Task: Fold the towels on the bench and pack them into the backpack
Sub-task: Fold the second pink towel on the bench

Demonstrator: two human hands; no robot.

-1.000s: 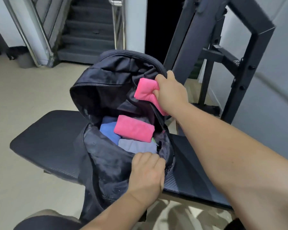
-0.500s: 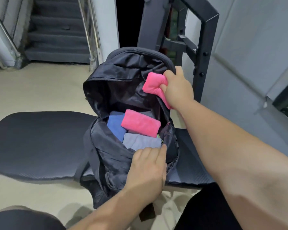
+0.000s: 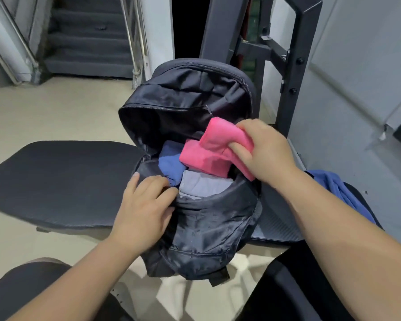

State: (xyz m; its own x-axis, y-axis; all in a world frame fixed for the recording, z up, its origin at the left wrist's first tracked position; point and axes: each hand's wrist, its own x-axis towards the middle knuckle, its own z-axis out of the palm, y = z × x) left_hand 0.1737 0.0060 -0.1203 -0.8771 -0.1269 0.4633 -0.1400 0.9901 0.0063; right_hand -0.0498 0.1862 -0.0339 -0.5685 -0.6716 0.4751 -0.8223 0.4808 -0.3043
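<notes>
Pinching a folded pink towel (image 3: 220, 135) between the thumb and curled fingers of my right hand (image 3: 262, 151), I hold it over the open mouth of the black backpack (image 3: 206, 228), its soft, fleecy cloth bunched where I squeeze it. My left hand (image 3: 144, 205) grips the near rim of the opening, fingers hooked over the thin, slightly shiny nylon lining and thumb lying along the edge. Inside the main compartment sit three folded pieces: a second pink towel (image 3: 202, 161) as a plump rectangle just under the one I hold, a blue towel (image 3: 169, 162) to its left, and a grey towel (image 3: 199, 186) lying flat at the front. The backpack stands on the bench (image 3: 63, 179), whose black padded top has a fine woven grain and rounded corners; a zipper track runs along the bag's arched upper flap. To my right, a loose blue towel (image 3: 340, 188) lies crumpled on the bench. Behind the bag rises a black square-tube steel frame (image 3: 294, 66) with bolts, and grey stairs (image 3: 88, 42) with a metal handrail climb at the far left.
</notes>
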